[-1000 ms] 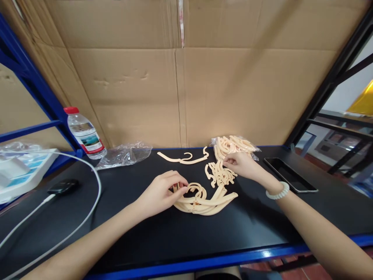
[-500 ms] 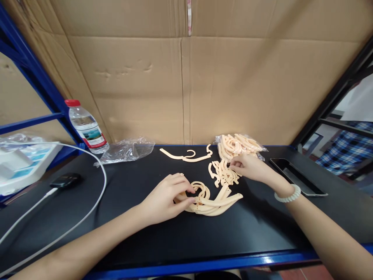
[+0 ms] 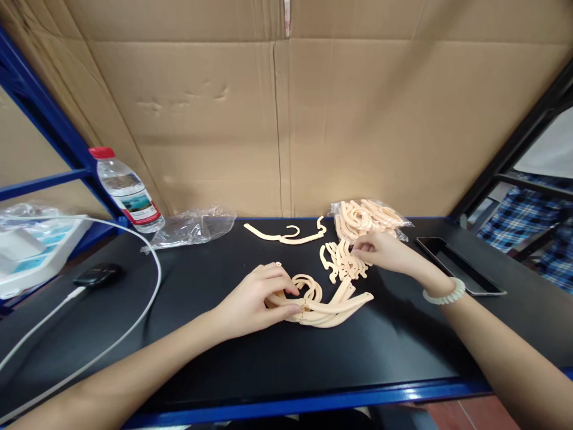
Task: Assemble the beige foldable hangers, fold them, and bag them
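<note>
My left hand [image 3: 262, 300] curls around the left end of a stack of cream plastic folding hangers [image 3: 333, 310], thumb at the front and fingers over the back. Their hooks [image 3: 308, 288] curl up beside my fingertips. My right hand [image 3: 378, 249] has its fingers bent together at the back right of a pile of small curved cream pieces [image 3: 342, 261]. Whatever is between those fingertips is hidden. Behind the piles, one unfolded hanger [image 3: 290, 240] lies near the wall with its hook, and an S-shaped piece [image 3: 321, 226] sits at its right end.
A clear bag of cream hanger parts [image 3: 367, 218] stands at the back right. A dark tray-like object [image 3: 461, 267] lies beyond my right wrist. To the left are a crumpled plastic bag [image 3: 192, 228], a water bottle [image 3: 129, 194], a white cable [image 3: 156, 286] and a black device [image 3: 98, 275].
The view has shifted slightly, so things sit a little higher in it. Both hands stay at the same piles, with barely any movement of the fingers.
</note>
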Action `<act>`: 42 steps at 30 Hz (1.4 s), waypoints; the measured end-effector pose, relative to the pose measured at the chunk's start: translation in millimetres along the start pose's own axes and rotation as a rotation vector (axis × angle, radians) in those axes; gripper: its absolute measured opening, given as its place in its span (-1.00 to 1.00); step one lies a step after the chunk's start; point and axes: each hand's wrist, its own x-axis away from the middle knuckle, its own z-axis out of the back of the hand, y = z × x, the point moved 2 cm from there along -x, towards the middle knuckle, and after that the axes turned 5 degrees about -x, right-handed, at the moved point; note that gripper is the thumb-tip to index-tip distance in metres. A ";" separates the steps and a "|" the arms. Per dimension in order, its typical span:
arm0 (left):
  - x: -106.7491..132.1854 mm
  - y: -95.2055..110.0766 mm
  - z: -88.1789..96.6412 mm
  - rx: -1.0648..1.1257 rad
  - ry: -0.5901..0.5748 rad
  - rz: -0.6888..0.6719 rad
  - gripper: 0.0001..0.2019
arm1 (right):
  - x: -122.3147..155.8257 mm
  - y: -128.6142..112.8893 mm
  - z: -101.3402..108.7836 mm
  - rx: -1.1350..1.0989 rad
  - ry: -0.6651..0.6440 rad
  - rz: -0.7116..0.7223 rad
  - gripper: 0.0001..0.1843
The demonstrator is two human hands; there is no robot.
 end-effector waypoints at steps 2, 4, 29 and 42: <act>0.2 0.7 -1.3 0.002 -0.003 0.000 -0.84 | -1.1 0.2 -4.5 0.002 -0.029 -0.001 -0.78; 0.1 2.3 -2.5 -0.001 -0.007 -0.007 -0.87 | -2.1 0.3 -8.4 0.026 -0.025 -0.015 -0.76; 1.2 8.1 1.0 -0.002 0.059 -0.078 -0.96 | -3.9 0.2 -5.6 -0.397 -0.153 -0.140 -0.57; 1.0 7.8 17.9 -0.215 0.194 -0.191 -0.88 | 2.5 -15.6 -1.4 -0.993 -0.184 -0.174 -0.56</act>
